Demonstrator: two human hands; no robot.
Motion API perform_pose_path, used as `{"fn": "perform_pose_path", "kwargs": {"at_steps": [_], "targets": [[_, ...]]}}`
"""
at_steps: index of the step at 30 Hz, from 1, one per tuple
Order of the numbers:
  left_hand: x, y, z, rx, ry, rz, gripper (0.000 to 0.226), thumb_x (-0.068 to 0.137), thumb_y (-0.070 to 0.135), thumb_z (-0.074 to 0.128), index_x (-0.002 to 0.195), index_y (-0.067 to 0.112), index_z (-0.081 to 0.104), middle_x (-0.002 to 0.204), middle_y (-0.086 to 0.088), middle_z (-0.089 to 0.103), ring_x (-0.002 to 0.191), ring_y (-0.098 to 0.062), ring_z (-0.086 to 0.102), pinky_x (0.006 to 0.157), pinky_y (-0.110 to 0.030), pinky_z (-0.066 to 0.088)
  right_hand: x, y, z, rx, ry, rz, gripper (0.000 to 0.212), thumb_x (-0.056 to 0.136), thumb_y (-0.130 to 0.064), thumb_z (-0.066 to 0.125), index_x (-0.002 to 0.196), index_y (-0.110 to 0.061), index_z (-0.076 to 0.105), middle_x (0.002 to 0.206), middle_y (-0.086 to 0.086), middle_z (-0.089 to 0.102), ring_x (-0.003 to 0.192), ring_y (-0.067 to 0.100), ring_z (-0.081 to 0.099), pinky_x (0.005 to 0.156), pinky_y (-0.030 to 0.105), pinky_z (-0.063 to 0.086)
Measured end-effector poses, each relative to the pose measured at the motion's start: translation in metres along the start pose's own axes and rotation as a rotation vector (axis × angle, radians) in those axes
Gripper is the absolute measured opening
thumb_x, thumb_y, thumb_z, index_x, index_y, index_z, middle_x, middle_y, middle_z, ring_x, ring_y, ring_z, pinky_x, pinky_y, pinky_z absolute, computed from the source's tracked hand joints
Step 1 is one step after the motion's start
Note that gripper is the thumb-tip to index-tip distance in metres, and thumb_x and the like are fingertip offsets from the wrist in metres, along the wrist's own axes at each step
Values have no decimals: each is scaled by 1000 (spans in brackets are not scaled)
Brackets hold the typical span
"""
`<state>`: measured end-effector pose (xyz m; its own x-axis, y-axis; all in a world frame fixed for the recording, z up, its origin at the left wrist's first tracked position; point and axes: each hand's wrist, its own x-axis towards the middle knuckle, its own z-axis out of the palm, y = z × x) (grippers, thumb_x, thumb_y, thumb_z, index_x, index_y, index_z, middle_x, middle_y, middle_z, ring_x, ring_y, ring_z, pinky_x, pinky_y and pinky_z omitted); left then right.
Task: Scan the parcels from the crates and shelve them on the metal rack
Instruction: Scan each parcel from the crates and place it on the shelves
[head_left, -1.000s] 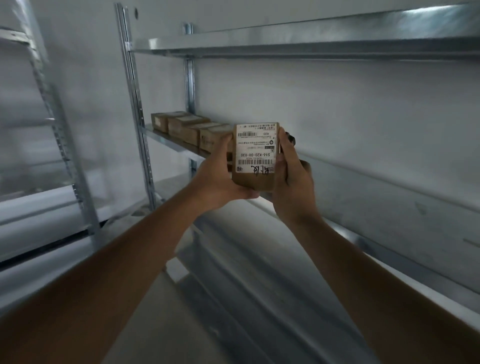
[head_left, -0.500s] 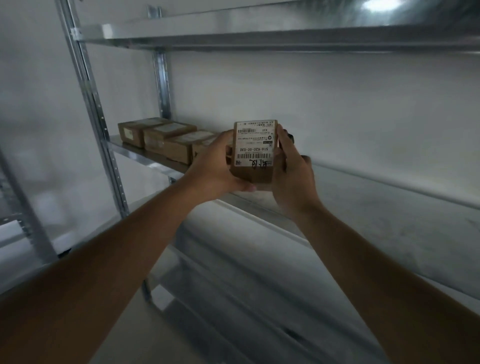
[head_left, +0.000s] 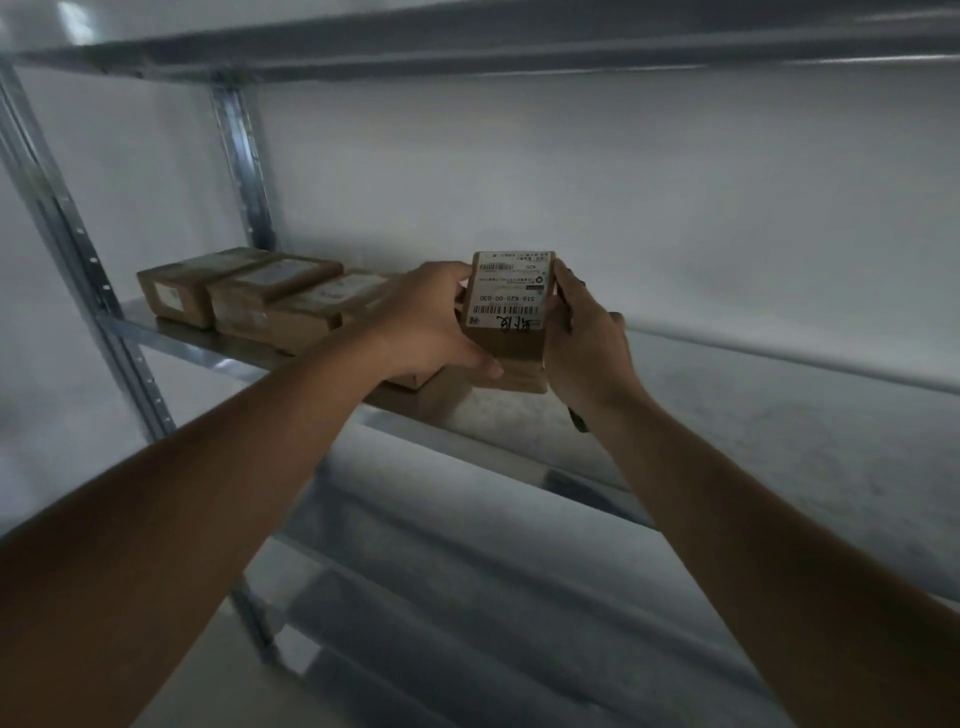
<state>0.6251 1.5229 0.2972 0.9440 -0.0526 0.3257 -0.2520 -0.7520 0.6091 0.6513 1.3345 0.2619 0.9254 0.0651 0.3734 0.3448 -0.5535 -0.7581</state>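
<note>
A small brown cardboard parcel (head_left: 511, 306) with a white barcode label on top is held over the metal rack's middle shelf (head_left: 753, 415). My left hand (head_left: 431, 322) grips its left side with the thumb along the near edge. My right hand (head_left: 584, 338) grips its right side and also holds a dark object, part of which sticks out below the wrist. The parcel's near end sits at the shelf's front edge, to the right of a row of several brown parcels (head_left: 270, 296) lying on the same shelf.
An upper shelf (head_left: 467, 47) runs overhead. Rack uprights (head_left: 78, 249) stand at the left. A lower shelf (head_left: 467, 597) lies below my arms. A white wall backs the rack. The shelf surface stretches bare to the right of the parcel.
Both hands have carried the parcel further in over the shelf and lowered it beside the row of parcels. The view has shifted left to right and closer to the rack.
</note>
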Motion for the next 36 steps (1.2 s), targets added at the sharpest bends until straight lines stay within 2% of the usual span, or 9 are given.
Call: {"fn": "perform_pose_path", "kwargs": {"at_steps": [4, 7, 10, 14, 17, 20, 27, 34, 36], "targets": [[17, -13, -8, 34, -80, 41, 104, 45, 38, 107, 139, 32, 64, 110, 19, 71, 103, -7, 69, 91, -43, 62, 8, -9, 11, -28, -10, 85, 48, 114, -40, 23, 159, -55, 32, 135, 10, 60, 107, 34, 66, 93, 52, 60], [28, -26, -16, 48, -161, 52, 92, 46, 37, 107, 130, 31, 70, 108, 14, 75, 97, -12, 74, 76, -39, 63, 14, -13, 21, -92, -23, 139, 49, 115, -36, 24, 161, -50, 33, 142, 6, 59, 125, 29, 57, 97, 43, 52], [37, -33, -26, 90, -268, 73, 78, 48, 35, 107, 118, 29, 74, 104, 11, 78, 92, -20, 76, 68, -42, 63, 16, -17, 30, -163, -24, 190, 48, 115, -31, 27, 159, -45, 38, 145, 3, 61, 138, 33, 49, 105, 49, 51], [44, -38, -30, 154, -345, 125, 82, 51, 35, 107, 126, 22, 74, 108, 7, 75, 90, -13, 69, 77, -40, 62, 20, -17, 42, -213, -19, 306, 45, 115, -36, 28, 156, -47, 43, 148, 12, 55, 116, 33, 59, 81, 36, 48], [47, -44, -28, 195, -381, 178, 86, 58, 35, 104, 135, 19, 69, 111, 5, 71, 86, -4, 60, 63, -27, 47, 19, -20, 49, -231, -8, 333, 45, 116, -33, 30, 158, -42, 44, 149, 8, 58, 137, 36, 49, 105, 49, 50], [51, -48, -28, 218, -432, 185, 87, 62, 33, 103, 139, 16, 66, 116, -1, 71, 89, -13, 62, 64, -27, 45, 15, -25, 56, -278, -9, 360, 44, 116, -29, 31, 156, -37, 49, 147, 4, 62, 139, 35, 48, 118, 51, 39], [60, -46, -24, 298, -485, 169, 84, 69, 28, 100, 141, 8, 62, 133, -14, 68, 115, -32, 64, 99, -43, 56, 16, -32, 66, -309, -6, 423, 43, 117, -27, 32, 157, -30, 49, 151, 8, 59, 138, 31, 52, 123, 47, 33], [67, -42, -16, 320, -481, 172, 55, 78, 23, 94, 127, 10, 72, 108, -8, 71, 92, -22, 63, 70, -31, 50, 28, -16, 70, -342, 6, 436, 48, 114, -21, 36, 158, -36, 46, 145, 9, 61, 134, 36, 53, 114, 50, 44], [68, -43, -15, 326, -468, 164, 45, 81, 18, 91, 121, 8, 74, 108, -11, 72, 92, -24, 65, 72, -33, 51, 29, -10, 74, -385, 11, 393, 51, 113, -22, 36, 163, -35, 39, 153, 7, 57, 141, 37, 45, 113, 50, 39]]}}
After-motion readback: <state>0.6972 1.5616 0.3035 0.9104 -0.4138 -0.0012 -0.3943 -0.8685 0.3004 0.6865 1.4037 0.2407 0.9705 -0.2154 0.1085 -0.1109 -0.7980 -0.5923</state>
